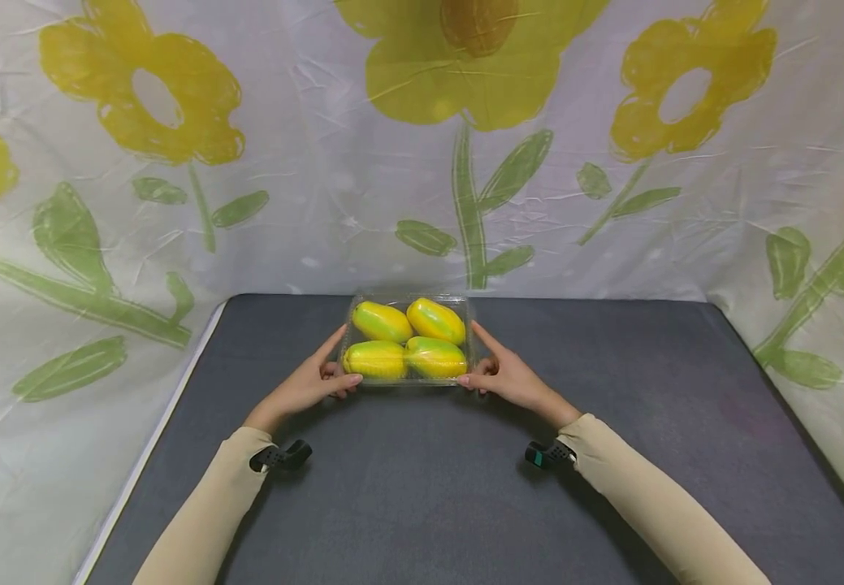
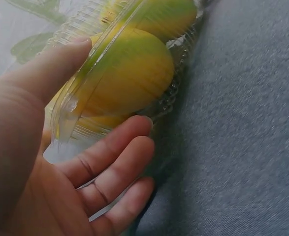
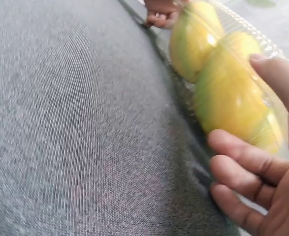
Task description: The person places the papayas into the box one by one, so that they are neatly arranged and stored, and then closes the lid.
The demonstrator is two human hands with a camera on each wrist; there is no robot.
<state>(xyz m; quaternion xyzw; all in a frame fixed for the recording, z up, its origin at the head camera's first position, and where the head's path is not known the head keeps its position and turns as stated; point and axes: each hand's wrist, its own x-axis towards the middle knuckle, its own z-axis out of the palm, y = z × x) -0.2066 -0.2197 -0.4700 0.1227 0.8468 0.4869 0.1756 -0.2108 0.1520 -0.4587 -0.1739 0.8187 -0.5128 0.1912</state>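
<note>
A clear plastic clamshell box (image 1: 410, 380) with several yellow-green mangoes (image 1: 436, 357) in it is held between both hands at the far side of the table. My left hand (image 1: 309, 382) grips its left end, thumb at the near corner and index finger along the side. At the opposite end my right hand (image 1: 512, 380) mirrors this hold. In the left wrist view the thumb lies on the box's rim, and the lower fingers (image 2: 117, 169) curve loosely beneath. The right wrist view shows the thumb against the lid, a mango (image 3: 228, 98) behind the plastic.
The dark grey cloth-covered table (image 1: 407, 504) stretches under both forearms. Behind it hangs a pale curtain (image 1: 305, 219) printed with yellow flowers, meeting the table's back edge just beyond the box. Each wrist wears a black band (image 1: 281, 457).
</note>
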